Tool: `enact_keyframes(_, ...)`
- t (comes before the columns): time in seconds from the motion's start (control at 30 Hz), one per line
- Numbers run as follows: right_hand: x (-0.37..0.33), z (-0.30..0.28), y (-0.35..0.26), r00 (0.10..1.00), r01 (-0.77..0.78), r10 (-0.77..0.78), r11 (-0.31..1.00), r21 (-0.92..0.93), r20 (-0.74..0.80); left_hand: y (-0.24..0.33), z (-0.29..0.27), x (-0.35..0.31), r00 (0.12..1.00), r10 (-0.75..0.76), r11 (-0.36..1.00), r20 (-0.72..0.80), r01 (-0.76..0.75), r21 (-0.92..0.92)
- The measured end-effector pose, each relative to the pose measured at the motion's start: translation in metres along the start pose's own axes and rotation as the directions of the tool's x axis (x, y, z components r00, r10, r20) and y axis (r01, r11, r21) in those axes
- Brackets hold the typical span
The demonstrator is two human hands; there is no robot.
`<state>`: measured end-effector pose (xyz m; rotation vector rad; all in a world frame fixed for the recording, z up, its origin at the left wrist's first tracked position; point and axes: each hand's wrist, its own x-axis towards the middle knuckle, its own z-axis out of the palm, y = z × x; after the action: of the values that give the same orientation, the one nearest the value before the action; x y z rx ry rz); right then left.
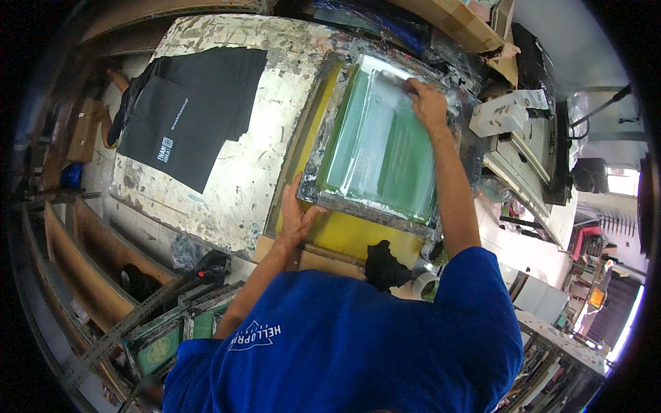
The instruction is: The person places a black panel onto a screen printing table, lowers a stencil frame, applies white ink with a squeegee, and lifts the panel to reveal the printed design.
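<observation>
In front of me lies a screen-printing frame (pixel 313 180) with green mesh, smeared with white ink. My left hand (pixel 297 217) grips its near left corner, thumb along the near edge and fingers on the left side. Near the frame's far end, my right hand (pixel 428 103) is closed on a squeegee (pixel 392 78), partly hidden by the fingers, its blade in the white ink. Beneath the frame shows a yellow screen (pixel 337 237). To the left, overlapping black fabric pieces (pixel 196 103) with small white prints lie flat on the table.
The paint-worn table (pixel 248 186) extends left. A black rag (pixel 385 265) and a tape roll (pixel 424 285) sit by my body. A white plastic container (pixel 499 115) stands right; a cardboard box (pixel 447 24) is behind. Another person's arm (pixel 113 110) shows at the far left, beyond the fabric.
</observation>
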<state>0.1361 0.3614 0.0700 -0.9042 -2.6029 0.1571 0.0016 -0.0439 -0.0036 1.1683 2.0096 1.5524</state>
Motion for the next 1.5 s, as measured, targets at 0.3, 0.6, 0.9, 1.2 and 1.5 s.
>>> enact_keyframes(0.3, -0.180, -0.068, -0.139, 0.997, 0.009, -0.010, 1.000, 0.010, 0.074, -0.004, -0.002, -0.004, 1.000, -0.004, 0.997, 0.025, 0.002, 0.071)
enact_keyframes(0.6, -0.169, -0.112, -0.148, 0.962, -0.234, 0.149, 0.884, 0.405, 0.230, 0.002, -0.002, 0.002, 0.999, 0.052, 0.996, -0.003, -0.052, 0.075)
enact_keyframes(0.9, -0.180, -0.076, -0.148, 0.957, -0.043, 0.051, 0.998, -0.036, 0.285, -0.010, -0.002, 0.002, 0.987, 0.157, 0.978, -0.040, -0.150, 0.142)
enact_keyframes(1.2, -0.149, -0.012, -0.093, 0.979, -0.149, 0.145, 0.989, 0.017, 0.145, -0.001, -0.012, 0.003, 0.997, 0.075, 0.965, -0.008, -0.071, 0.251)
enact_keyframes(1.5, -0.014, 0.033, 0.037, 0.998, -0.014, 0.009, 0.995, -0.100, -0.056, 0.005, -0.011, 0.005, 0.999, 0.041, 0.978, 0.009, -0.042, 0.205)
